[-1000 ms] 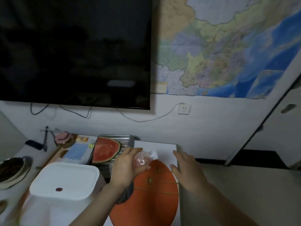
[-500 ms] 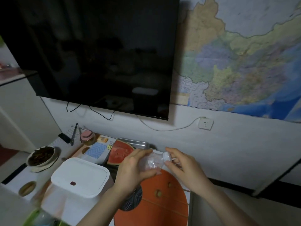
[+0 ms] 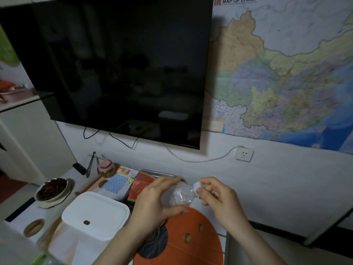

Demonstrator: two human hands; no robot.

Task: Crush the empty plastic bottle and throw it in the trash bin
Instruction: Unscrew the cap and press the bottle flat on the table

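bottle: small clear thin-walled plastic bottle (image 3: 178,196) held mid-air over the orange round mat (image 3: 191,240) | left hand (image 3: 152,205) wraps body | right hand (image 3: 219,197) pinches white cap (image 3: 196,186) | likely light, soft, crushable; squeeze mid-body | white lidded trash bin (image 3: 95,219) near, closed

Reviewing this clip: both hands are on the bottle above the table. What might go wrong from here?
The cap looks still on under the right hand, so trapped air may resist crushing. The bottle, squeezed by the left hand, might slip onto the watermelon. The trash bin lid is shut, so throwing now would bounce off.
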